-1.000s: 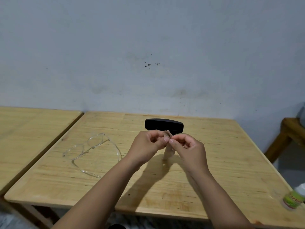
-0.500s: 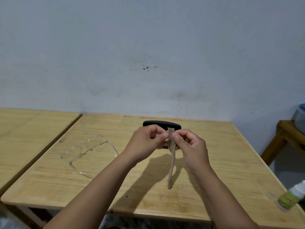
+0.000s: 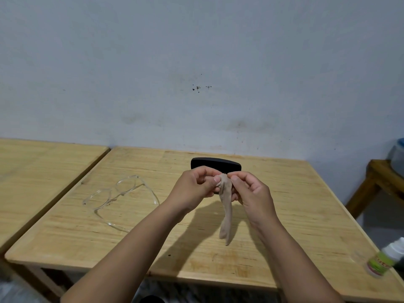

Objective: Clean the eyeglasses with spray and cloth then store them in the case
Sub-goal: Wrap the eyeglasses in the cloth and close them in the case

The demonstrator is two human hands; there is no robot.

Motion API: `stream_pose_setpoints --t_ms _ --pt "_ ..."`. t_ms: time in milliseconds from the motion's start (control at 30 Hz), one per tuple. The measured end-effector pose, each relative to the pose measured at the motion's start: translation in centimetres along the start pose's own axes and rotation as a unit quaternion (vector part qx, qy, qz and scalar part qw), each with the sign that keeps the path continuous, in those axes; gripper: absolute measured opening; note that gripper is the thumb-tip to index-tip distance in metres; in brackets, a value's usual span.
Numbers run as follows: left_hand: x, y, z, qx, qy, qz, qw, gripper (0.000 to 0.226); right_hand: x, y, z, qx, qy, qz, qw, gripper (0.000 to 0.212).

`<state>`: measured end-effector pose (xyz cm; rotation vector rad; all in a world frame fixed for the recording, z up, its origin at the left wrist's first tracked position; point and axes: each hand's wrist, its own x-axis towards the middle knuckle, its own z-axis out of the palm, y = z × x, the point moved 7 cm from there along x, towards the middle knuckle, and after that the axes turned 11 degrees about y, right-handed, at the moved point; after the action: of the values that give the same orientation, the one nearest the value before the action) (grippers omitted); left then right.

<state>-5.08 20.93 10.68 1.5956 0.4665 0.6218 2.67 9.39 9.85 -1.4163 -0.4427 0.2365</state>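
A beige cloth (image 3: 226, 209) hangs in a long strip above the table, pinched at its top by both hands. My left hand (image 3: 194, 189) and my right hand (image 3: 251, 193) grip its upper edge close together. Clear-framed eyeglasses (image 3: 115, 194) lie open on the wooden table (image 3: 295, 204) to the left of my hands. A closed black case (image 3: 215, 165) rests at the back of the table, just behind my fingers. A small spray bottle (image 3: 385, 259) with a green label and white cap lies at the table's front right corner.
A second wooden table (image 3: 39, 167) stands to the left with a narrow gap between. At the right edge is a wooden stool (image 3: 380, 178) with a container (image 3: 399, 156) on it. A grey wall rises behind.
The bunched cloth has dropped open into a long hanging strip. Both hands stay together at its top, barely shifted.
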Motion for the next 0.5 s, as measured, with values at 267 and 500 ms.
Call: stream_pose_setpoints --t_ms 267,500 --pt "0.1 -0.1 -0.7 0.051 0.02 0.026 0.998 0.005 0.2 0.7 -0.7 -0.017 0.029 -0.001 0.999 0.008" --pt "1.1 0.6 -2.4 0.098 0.082 0.057 0.99 0.007 1.2 -0.3 -1.7 -0.024 0.075 -0.018 0.997 0.015"
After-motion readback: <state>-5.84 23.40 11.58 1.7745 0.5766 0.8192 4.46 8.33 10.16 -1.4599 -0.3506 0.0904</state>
